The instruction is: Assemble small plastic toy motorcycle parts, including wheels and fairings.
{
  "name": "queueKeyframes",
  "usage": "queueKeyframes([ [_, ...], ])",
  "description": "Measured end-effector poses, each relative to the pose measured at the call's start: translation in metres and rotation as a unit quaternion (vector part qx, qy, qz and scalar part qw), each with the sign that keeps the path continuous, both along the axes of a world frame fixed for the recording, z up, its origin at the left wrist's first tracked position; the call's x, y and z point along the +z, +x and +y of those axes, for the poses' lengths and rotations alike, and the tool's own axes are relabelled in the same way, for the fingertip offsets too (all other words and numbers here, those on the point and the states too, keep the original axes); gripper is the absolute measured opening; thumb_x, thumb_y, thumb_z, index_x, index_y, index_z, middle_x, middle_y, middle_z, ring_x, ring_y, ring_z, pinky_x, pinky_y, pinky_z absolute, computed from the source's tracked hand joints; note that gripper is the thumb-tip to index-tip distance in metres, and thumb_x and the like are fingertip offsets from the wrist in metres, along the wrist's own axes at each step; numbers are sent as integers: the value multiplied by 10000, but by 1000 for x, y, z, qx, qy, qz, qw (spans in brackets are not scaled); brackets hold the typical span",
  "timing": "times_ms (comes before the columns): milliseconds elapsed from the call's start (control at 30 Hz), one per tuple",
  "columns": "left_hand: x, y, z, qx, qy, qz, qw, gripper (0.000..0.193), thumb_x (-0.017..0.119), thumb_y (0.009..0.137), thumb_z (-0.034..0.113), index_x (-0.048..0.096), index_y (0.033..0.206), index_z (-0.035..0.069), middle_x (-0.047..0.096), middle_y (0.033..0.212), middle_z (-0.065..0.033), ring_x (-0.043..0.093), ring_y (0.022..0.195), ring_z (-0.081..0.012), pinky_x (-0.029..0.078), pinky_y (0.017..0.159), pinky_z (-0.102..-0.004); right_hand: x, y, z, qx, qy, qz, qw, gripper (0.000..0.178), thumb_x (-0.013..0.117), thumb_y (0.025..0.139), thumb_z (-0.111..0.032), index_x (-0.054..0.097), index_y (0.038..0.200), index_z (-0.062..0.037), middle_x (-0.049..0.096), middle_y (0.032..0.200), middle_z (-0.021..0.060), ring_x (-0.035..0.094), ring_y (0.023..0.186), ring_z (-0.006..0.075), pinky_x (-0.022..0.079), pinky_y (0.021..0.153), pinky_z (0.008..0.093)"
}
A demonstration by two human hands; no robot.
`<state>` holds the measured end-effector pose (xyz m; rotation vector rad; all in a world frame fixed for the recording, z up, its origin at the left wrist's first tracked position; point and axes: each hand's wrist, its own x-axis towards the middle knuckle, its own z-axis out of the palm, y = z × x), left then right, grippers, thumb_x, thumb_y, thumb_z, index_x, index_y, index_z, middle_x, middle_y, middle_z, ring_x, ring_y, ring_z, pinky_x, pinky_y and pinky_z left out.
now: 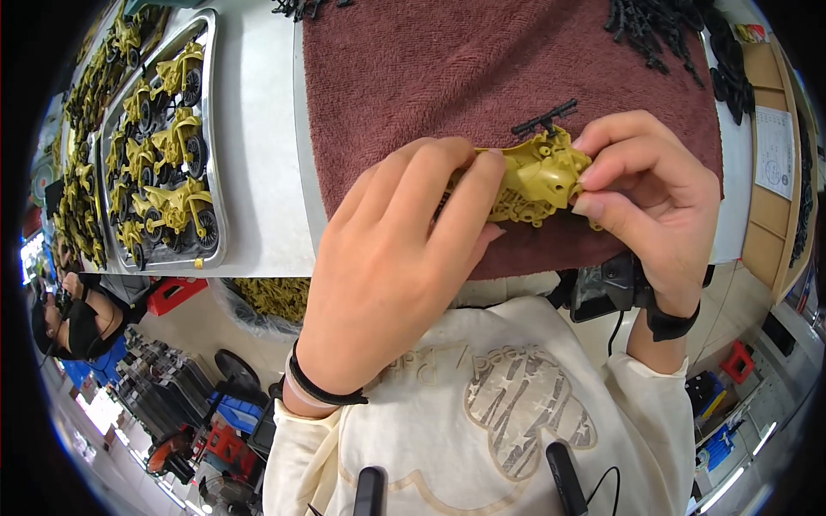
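A yellow-olive toy motorcycle (535, 179) is held on its side just over the brown-red towel (387, 64). My left hand (396, 224) wraps round its rear part, and the fingers cover much of that end. At the front end, the thumb and fingertips of my right hand (650, 185) pinch the edge of the yellow body. Black handlebars (545, 119) stick out from the far side of the toy. No front wheel shows at the end by my right hand. Whatever small part may lie between my right fingertips is hidden.
Left of the towel, a metal tray (217, 129) holds several yellow toy motorcycles with black wheels. Black plastic parts (650, 30) lie at the towel's far right. A cardboard box (761, 69) stands at the right edge. Below the table, a plastic bag (271, 301) holds yellow parts.
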<state>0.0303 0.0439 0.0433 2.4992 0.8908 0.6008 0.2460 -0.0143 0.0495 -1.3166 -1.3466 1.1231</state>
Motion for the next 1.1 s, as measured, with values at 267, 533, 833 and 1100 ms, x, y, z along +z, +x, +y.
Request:
queueKeyframes([
  [267,-2,4,-3,17,36,15,999,500,757,647,37,625,1130,45,603,1070,-101,611,925,-301,510,767,-378,-9,-3,-2,-13,12,35,999,316,628,760,173,575,1043,41,544,1103,122,585,947,137,509,831,240],
  [533,-11,7,-3,21,42,32,998,501,695,730,19,590,1220,49,580,1179,-113,590,1033,-317,490,862,-393,-3,-8,0,-56,64,-239,967,228,655,756,78,669,965,-12,621,1012,92,603,912,180,451,735,252],
  [833,-9,8,-4,34,-1,46,998,484,666,758,9,578,1229,70,560,1191,-105,552,1077,-320,455,903,-408,-5,-12,-6,-88,60,-306,946,184,678,772,44,679,953,11,646,1018,108,628,937,202,487,846,294],
  [1100,-3,7,-9,38,-14,71,997,473,674,747,22,585,1208,79,555,1160,-87,529,1084,-313,420,922,-410,-9,-23,-7,-107,39,-242,963,138,703,766,40,635,886,30,662,1032,118,623,937,169,476,858,284],
])
